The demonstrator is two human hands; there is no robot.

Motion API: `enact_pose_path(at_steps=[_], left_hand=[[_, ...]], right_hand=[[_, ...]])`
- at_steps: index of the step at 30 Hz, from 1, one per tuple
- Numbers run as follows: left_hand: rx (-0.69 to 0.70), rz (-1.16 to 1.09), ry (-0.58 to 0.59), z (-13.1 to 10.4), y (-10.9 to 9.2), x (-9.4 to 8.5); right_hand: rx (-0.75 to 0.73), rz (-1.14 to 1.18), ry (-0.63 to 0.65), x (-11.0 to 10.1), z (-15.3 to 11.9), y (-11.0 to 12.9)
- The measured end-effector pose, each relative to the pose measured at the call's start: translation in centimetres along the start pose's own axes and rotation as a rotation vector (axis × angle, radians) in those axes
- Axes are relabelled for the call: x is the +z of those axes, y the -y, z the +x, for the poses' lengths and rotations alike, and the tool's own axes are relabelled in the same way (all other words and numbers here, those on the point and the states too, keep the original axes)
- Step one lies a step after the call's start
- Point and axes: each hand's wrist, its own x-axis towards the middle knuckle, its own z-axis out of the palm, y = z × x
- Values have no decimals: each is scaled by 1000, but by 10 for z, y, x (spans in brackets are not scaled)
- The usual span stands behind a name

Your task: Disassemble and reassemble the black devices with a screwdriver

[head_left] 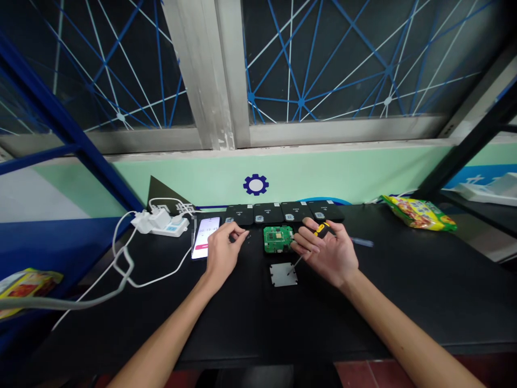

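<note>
My left hand (224,249) is pinched closed beside a few tiny dark pieces (249,237) on the black table; whatever its fingertips hold is too small to make out. In my right hand (326,249) is a screwdriver (322,230) with a yellow and black handle, its thin shaft slanting down to the left. The shaft's tip is over a silvery square plate (284,274). Behind that plate lies a green circuit board (278,240) in a dark casing, just left of my right fingers. A lit phone (205,237) is partly behind my left hand.
Several black boxes (267,213) line the wall side of the black table (250,323). A white power strip (169,225) with looping cables sits left. A yellow-green snack bag (420,213) lies at the back right, and a clear bluish pen-like item (362,242) is right of my right hand.
</note>
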Motion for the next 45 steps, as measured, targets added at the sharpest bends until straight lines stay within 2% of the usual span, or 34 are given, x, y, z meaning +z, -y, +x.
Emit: enact_pose_path(at_steps=[8, 17, 30, 39, 41, 45], left_hand=[[-61, 157, 146, -3, 9, 1], [-118, 269, 229, -6, 14, 5], [-76, 307, 256, -7, 11, 6], [-47, 264, 169, -3, 0, 3], [18, 159, 225, -3, -5, 2], [174, -80, 467, -6, -19, -2]], right_hand=[[-1, -33, -7, 2, 0, -1], [5, -19, 6, 1, 0, -1], [6, -51, -2, 1, -1, -3], [-7, -27, -6, -1, 0, -3], [-4, -28, 1, 0, 0, -3], [-9, -74, -2, 2, 1, -5]])
